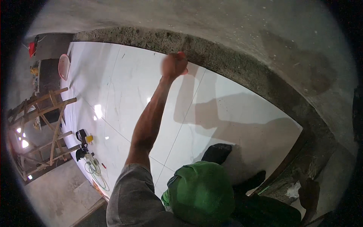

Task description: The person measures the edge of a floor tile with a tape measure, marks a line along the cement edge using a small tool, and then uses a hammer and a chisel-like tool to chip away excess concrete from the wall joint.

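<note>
My left arm, in a grey sleeve, stretches forward over large white tiles [136, 87]. At the far edge of the tiles my left hand [173, 66] is closed. Red bits show at its fingers, but what it holds is mostly hidden and I cannot make it out. Beside the hand runs a strip of rough grey mortar [151, 39]. My right hand does not show. A rounded shape in green cloth [202, 191] fills the lower middle, with a dark shoe or sock [217, 153] just beyond it on the tiles.
A bare wall [227, 22] rises behind the mortar strip. To the left stand a wooden trestle [45, 117] and a pinkish basin [64, 67]. Dark tools with a yellow part [89, 139] and a coiled pale cord [92, 170] lie near the tiles' left edge. Shadows fall across the right-hand tiles.
</note>
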### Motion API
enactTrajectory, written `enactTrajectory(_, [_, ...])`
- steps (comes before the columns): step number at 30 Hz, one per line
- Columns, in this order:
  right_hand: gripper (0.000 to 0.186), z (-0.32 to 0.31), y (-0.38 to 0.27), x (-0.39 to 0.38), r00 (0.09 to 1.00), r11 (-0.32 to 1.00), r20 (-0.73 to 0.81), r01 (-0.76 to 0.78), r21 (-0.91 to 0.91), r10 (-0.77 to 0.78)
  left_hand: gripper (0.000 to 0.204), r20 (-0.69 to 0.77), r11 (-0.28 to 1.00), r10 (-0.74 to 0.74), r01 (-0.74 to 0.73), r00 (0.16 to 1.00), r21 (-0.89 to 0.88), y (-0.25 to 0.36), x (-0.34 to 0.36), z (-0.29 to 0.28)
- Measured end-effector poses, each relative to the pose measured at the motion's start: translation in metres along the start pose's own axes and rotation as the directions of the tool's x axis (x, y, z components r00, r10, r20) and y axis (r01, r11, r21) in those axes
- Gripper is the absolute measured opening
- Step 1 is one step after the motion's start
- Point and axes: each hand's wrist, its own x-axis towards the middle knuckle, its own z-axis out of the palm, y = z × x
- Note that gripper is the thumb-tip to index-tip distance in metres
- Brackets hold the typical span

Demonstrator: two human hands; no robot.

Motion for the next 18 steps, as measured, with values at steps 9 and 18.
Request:
enactTrajectory(9, [0.039, -0.001, 0.0, -0.016, 0.999, 0.999, 0.029, -0.03, -0.032, 0.031, 0.034, 0.184, 0.989, 0.057, -0.03, 0.981, -0.147, 0.056, -0.032, 0.047])
enactTrajectory(18, [0.036, 0.025, 0.017, -0.033, 0.994, 0.999, -0.1, 0.043, -0.016, -0.045, 0.059, -0.205, 0.937, -0.241, 0.283, 0.949, 0.207, -0.084, 0.082, -0.022])
